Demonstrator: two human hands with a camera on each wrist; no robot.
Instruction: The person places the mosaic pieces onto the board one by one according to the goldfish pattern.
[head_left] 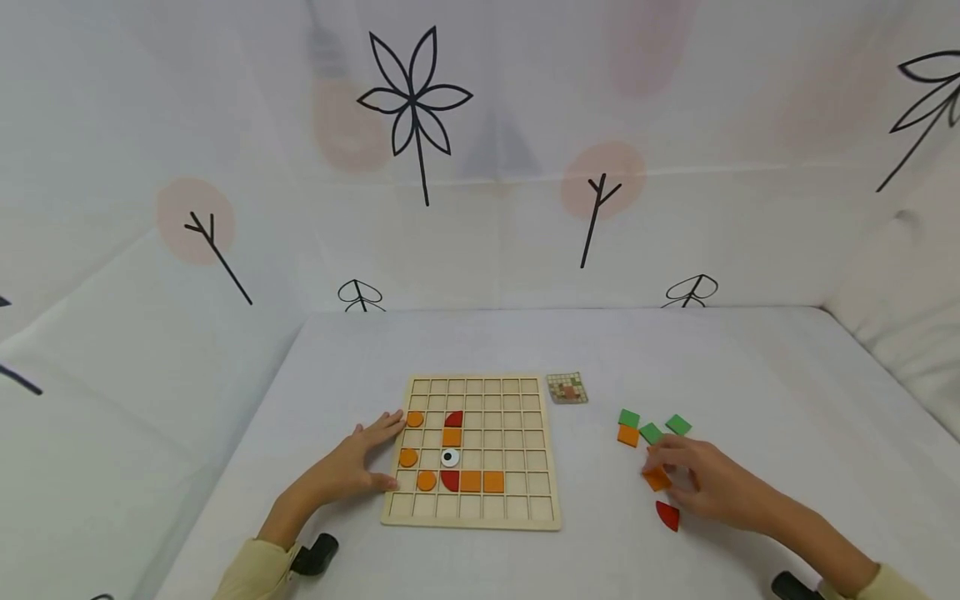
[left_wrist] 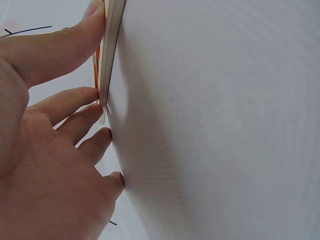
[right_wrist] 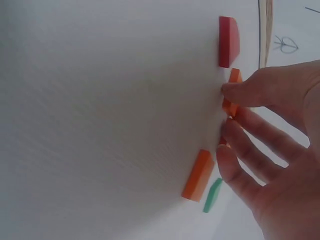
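Note:
My left hand [head_left: 337, 473] rests at the left side of a wooden grid board [head_left: 516, 512], fingers spread and fairly straight. In the left wrist view, the thumb [left_wrist: 65, 47] and fingertips touch or nearly touch the board's edge [left_wrist: 113, 42]. Several orange discs [head_left: 408, 457], red quarter-round tiles [head_left: 450, 481], orange squares [head_left: 493, 482] and an eye disc [head_left: 450, 457] lie in its cells. On the right, my right hand [head_left: 716, 487] pinches an orange square tile [head_left: 657, 478] between thumb and finger, low over the table. Another red piece beneath the fingers is mostly hidden.
A red quarter-round tile [head_left: 667, 516] lies just in front of my right hand. Beyond it are green tiles [head_left: 678, 424] and an orange square [head_left: 628, 435]. A small patterned card [head_left: 567, 388] sits by the board's far right corner. White printed cloth [head_left: 495, 242] hangs behind.

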